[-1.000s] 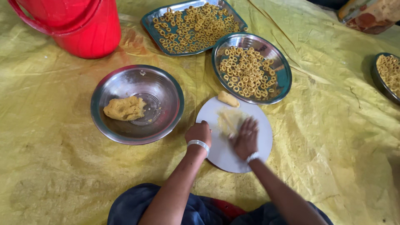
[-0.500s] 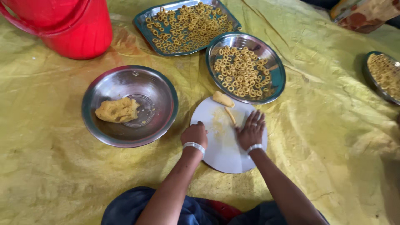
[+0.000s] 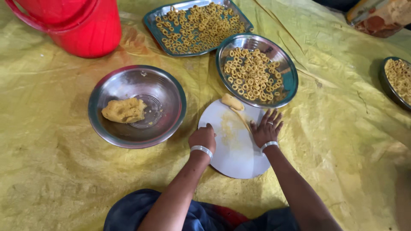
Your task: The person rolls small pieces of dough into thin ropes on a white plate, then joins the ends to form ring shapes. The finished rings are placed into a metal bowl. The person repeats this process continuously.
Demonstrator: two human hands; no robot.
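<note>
1. Head view, hands: the right hand (image 3: 266,128) lies flat with fingers spread, palm pressed on a thin yellow strand of dough (image 3: 245,122) at the right edge of the round white rolling plate (image 3: 233,154). The left hand (image 3: 203,137) is curled loosely, knuckles up, resting on the plate's left rim; I cannot tell whether it pinches anything. Each wrist wears a pale bangle.

2. Head view, where the dough is: a small stubby yellow dough piece (image 3: 232,102) sits at the plate's top edge, just beside the round steel tray of dough rings (image 3: 289,81). The strand seems to run from it down under the right palm.

3. Head view, risks, as I judge them:
   - The strand looks thin; uneven palm pressure could snap it or flatten it.
   - The palm works close to the plate's edge, so the strand could roll off onto the crinkled yellow plastic sheet (image 3: 51,171).
   - The plate lies on soft sheeting and could shift if the left hand lets go.
   - The stubby piece sits almost at the rim and could be nudged off.

4. Head view, counts:
   - One red plastic bucket (image 3: 81,25).
   - One deep steel bowl (image 3: 169,92) holding one yellow dough lump (image 3: 124,110).
   - One rectangular steel tray of rings (image 3: 150,19), plus the round tray, plus one partly cropped dish of rings (image 3: 383,79) at the right: three ring-filled vessels.
   - One white plate, two hands.
</note>
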